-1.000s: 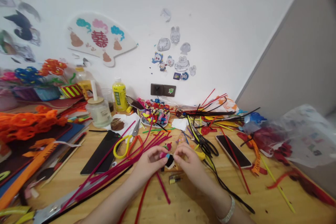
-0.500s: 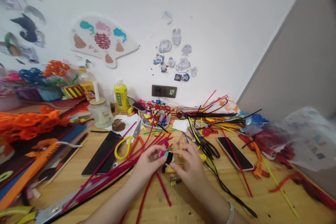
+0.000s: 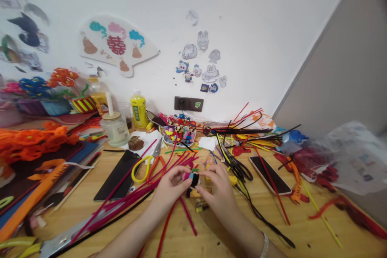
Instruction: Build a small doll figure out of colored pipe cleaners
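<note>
Between my two hands is a small fuzzy figure (image 3: 195,180) in black, white, pink and blue, like the pipe-cleaner figures on the dish. My left hand (image 3: 173,185) pinches its pink and blue side between thumb and fingers. From the right, my right hand (image 3: 218,187) holds the black and white side with its fingertips. The fingers cover part of the figure. Magenta pipe cleaners (image 3: 142,185) lie beside and under my left forearm. A lighter-like yellow and black item (image 3: 202,206) lies on the table just below the figure.
Scissors with yellow and orange handles (image 3: 141,170) lie left of my hands, and black-handled scissors (image 3: 242,169) to the right. Behind is a dish of small figures (image 3: 179,133). A phone (image 3: 270,175) lies at right, a glass jar (image 3: 115,131) and yellow bottle (image 3: 138,109) at back left.
Both hands stay in nearly the same place around the small figure, which has turned very slightly. The whole view has shifted a little.
</note>
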The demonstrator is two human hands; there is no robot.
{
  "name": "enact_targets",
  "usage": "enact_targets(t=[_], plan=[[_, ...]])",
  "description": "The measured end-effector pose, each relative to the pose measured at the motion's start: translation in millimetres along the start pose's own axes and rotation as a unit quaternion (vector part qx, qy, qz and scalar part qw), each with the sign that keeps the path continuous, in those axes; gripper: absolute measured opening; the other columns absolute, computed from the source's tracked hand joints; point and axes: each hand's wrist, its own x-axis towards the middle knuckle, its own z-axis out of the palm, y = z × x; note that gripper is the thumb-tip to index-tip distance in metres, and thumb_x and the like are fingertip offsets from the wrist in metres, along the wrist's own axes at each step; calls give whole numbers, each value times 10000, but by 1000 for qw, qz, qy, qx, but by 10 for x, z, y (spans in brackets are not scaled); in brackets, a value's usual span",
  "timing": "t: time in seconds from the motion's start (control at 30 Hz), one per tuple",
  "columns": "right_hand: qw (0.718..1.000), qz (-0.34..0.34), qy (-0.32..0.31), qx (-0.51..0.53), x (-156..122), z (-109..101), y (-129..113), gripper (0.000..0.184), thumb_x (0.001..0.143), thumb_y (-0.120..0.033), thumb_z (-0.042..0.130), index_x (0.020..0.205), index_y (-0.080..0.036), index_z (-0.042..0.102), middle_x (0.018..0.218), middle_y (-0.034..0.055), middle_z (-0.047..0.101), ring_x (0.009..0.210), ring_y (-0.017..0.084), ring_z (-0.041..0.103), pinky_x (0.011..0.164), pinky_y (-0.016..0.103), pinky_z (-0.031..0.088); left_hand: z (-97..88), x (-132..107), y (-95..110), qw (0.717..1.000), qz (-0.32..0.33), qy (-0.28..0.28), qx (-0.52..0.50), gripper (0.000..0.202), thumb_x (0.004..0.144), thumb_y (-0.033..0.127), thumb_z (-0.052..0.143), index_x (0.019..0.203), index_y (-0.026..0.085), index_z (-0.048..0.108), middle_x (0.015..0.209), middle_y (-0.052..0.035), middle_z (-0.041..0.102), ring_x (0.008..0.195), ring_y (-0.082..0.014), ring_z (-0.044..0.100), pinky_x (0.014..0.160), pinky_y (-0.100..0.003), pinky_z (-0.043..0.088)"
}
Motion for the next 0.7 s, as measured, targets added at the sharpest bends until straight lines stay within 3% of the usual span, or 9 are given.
enact_targets(t=[0.43,0.7], plan=[[999,23,23,-3,-56,68,14,241,676,-111,676,889,-209,620,860,38,559,839,212,526,742,352,447,1,-7,22,1000,4,5,21,283,548,269,755,750,163,587,730,1,621,697,-148,584,661,-249,453],[1000,5,22,-15,-53,70,28,246,690,-132,664,913,-228,622,862,39,565,842,218,536,740,354,448,16,-12,48,999,15,20,35,278,505,249,762,712,164,598,716,2,621,714,-161,594,704,-268,461]])
